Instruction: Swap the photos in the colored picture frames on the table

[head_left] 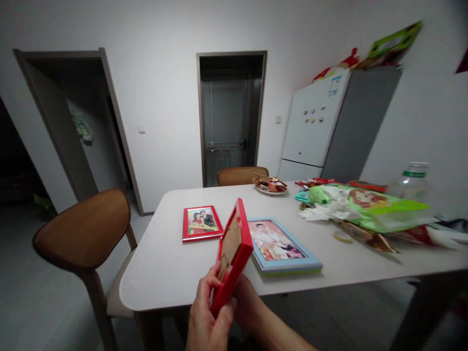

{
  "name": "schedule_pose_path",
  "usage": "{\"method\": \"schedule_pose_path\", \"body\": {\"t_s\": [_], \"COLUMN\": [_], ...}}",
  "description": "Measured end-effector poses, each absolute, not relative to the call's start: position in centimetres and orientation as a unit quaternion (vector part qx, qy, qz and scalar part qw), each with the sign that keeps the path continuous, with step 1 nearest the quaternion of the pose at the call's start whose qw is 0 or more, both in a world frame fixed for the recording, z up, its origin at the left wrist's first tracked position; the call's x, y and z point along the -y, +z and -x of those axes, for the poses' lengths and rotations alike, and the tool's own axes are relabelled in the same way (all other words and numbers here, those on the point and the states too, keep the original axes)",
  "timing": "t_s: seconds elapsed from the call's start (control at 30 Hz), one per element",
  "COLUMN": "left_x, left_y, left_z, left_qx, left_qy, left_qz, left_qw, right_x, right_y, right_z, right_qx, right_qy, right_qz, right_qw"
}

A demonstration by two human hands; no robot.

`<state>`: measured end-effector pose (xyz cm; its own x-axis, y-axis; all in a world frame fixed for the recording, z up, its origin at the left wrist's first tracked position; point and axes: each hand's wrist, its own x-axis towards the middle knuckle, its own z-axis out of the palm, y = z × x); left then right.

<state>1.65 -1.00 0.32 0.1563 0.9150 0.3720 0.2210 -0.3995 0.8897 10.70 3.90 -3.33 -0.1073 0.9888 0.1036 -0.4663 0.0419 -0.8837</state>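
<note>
A red picture frame (237, 248) is tilted up on edge above the near side of the table, its brown backing turned to the left. My left hand (209, 312) grips its lower end, thumb on one side and fingers on the other. Behind the frame, my right hand (243, 295) is closed against its far side; most of its fingers are hidden. Flat on the table to the left lies another red picture frame (201, 223) with a photo of two people. To the right lies a larger light-blue picture frame (283, 246), with a greenish edge under it.
On the white table (164, 263), a plate (270, 186) of wrapped items sits at the back. Green packaging (373, 207), tissues (325, 212), a tape roll (342, 237) and a clear bottle (409, 183) crowd the right. Wooden chairs (84, 234) stand left and behind; a fridge (314, 122) is beyond.
</note>
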Motion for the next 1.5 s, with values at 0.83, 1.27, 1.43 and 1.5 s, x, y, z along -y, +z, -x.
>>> {"method": "schedule_pose_path", "body": {"t_s": [0.83,1.27,1.43,1.5], "left_x": [-7.6,-17.2,-15.3,-12.8], "left_y": [-4.1,-3.3,-3.1,-3.1], "left_z": [-11.3,-0.8,0.4,1.1], "left_qx": [-0.472,-0.580,-0.564,-0.560], "left_qy": [0.343,0.201,0.171,0.164], "left_qz": [-0.721,-0.780,-0.805,-0.810], "left_qw": [0.373,0.124,0.073,0.057], "right_x": [-12.7,-9.8,-9.4,-9.6], "right_y": [-2.9,-0.3,-2.1,-2.7], "right_z": [-35.6,-18.4,-15.2,-15.6], "right_qx": [0.480,0.780,0.799,0.776], "right_qy": [0.257,0.098,0.108,0.093], "right_qz": [0.714,0.500,0.466,0.499], "right_qw": [0.440,0.363,0.366,0.374]}}
